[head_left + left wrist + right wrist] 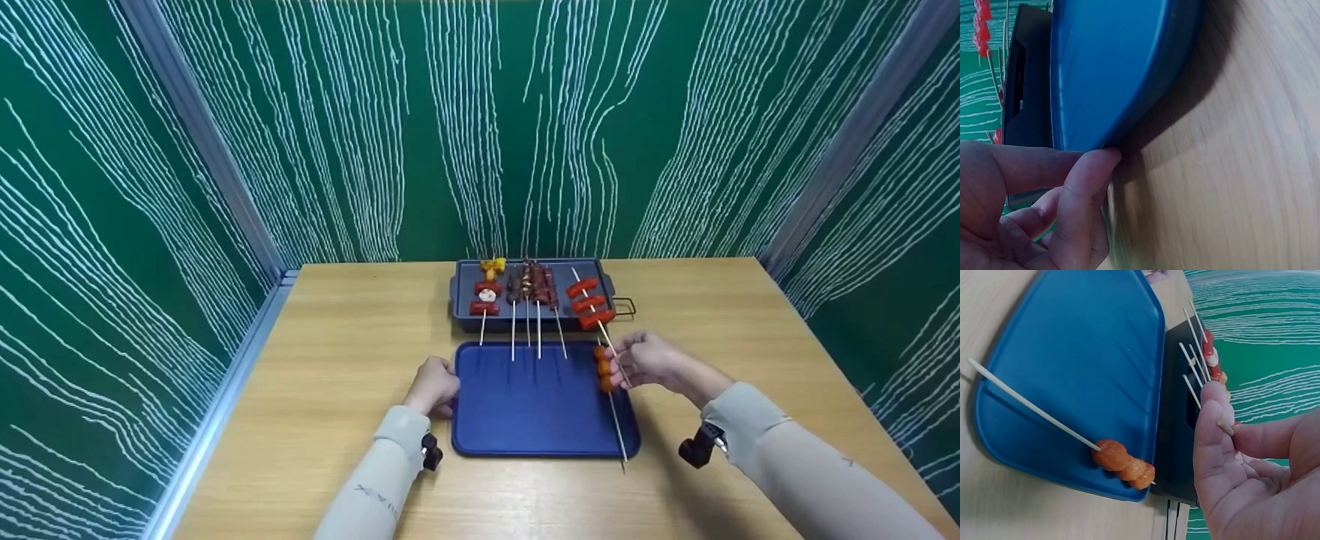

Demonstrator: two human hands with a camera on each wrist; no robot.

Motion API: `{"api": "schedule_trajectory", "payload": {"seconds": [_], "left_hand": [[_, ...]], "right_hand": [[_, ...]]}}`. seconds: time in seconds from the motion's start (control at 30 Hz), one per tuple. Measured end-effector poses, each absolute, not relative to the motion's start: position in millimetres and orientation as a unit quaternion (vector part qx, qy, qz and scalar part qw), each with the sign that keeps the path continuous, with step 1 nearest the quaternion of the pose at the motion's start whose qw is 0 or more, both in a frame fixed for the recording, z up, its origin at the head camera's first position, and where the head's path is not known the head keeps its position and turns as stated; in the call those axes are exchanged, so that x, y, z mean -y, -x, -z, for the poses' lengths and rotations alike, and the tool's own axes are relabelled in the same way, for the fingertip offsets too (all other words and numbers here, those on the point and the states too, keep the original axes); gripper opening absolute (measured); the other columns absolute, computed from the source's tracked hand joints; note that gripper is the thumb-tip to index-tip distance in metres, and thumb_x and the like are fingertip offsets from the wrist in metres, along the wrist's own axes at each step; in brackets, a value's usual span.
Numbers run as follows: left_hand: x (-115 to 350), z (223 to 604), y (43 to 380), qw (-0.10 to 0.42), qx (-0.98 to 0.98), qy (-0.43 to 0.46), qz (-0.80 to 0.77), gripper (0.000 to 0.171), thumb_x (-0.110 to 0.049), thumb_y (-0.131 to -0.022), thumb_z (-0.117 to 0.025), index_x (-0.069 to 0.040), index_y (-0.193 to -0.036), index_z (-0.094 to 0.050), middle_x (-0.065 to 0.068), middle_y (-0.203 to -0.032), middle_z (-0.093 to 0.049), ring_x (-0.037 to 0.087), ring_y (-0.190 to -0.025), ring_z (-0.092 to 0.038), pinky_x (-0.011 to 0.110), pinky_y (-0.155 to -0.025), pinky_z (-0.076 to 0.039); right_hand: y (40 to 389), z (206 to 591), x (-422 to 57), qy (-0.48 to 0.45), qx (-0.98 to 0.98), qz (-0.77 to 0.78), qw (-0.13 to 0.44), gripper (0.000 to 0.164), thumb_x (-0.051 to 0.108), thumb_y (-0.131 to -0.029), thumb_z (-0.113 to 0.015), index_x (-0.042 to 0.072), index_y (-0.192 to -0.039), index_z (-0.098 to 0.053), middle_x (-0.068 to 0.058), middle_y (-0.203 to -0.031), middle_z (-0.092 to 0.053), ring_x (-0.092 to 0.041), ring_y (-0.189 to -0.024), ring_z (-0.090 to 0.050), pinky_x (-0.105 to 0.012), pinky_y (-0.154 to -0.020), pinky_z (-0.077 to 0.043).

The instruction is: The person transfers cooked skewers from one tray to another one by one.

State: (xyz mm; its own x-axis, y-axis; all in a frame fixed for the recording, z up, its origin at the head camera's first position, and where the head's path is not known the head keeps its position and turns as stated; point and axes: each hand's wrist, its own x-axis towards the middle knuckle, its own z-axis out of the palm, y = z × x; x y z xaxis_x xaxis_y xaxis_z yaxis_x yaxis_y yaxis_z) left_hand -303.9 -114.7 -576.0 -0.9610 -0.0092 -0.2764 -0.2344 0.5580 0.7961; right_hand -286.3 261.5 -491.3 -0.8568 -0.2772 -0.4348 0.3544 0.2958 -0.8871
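Note:
At the left rim of the blue tray, my left hand pinches the edge between thumb and fingers, as the left wrist view also shows. My right hand pinches the bare stick of a skewer with red sausage-like pieces. Those pieces are at the right end of the dark grill pan; whether they touch it I cannot tell. Beside the right fingers, a skewer of orange balls lies along the tray's right side, its stick reaching over the near rim.
Several dark meat skewers lie in the pan, sticks pointing toward me over the tray. A mixed skewer with yellow, red and white pieces lies at the pan's left. A wire handle juts from its right. Green patterned panels surround the wooden table.

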Motion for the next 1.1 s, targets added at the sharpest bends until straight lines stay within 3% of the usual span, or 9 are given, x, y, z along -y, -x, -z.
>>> {"api": "schedule_trajectory", "payload": {"seconds": [0.67,0.93,1.1], "left_hand": [[114.1,579.1,305.3,0.124,-0.874,0.076,-0.464,0.024,0.005,-0.088,-0.046,-0.014,-0.074,-0.045,0.004,-0.07,-0.051,0.016,-0.038,-0.057,0.029,-0.034,-0.056],[113.8,579.2,305.0,0.127,-0.872,0.08,-0.466,0.018,0.004,-0.091,-0.048,-0.012,-0.082,-0.05,0.007,-0.078,-0.055,0.017,-0.043,-0.058,0.029,-0.036,-0.058],[114.1,579.6,306.2,0.125,-0.877,0.072,-0.459,0.025,0.004,-0.09,-0.044,-0.015,-0.074,-0.041,0.002,-0.069,-0.05,0.016,-0.041,-0.058,0.028,-0.035,-0.057]], "right_hand": [[259.4,509.1,-252.3,-0.024,-0.766,0.575,0.287,0.016,-0.01,-0.1,-0.042,-0.002,-0.111,-0.05,-0.007,-0.081,-0.07,-0.017,-0.069,-0.074,-0.03,-0.064,-0.068],[246.4,516.5,-244.2,-0.029,-0.769,0.572,0.284,0.018,-0.012,-0.097,-0.043,-0.005,-0.113,-0.049,-0.009,-0.08,-0.07,-0.018,-0.067,-0.075,-0.032,-0.064,-0.069],[237.4,521.1,-240.3,-0.031,-0.776,0.567,0.276,0.019,-0.012,-0.098,-0.04,-0.008,-0.115,-0.047,-0.011,-0.08,-0.069,-0.02,-0.067,-0.076,-0.036,-0.065,-0.071]]}}
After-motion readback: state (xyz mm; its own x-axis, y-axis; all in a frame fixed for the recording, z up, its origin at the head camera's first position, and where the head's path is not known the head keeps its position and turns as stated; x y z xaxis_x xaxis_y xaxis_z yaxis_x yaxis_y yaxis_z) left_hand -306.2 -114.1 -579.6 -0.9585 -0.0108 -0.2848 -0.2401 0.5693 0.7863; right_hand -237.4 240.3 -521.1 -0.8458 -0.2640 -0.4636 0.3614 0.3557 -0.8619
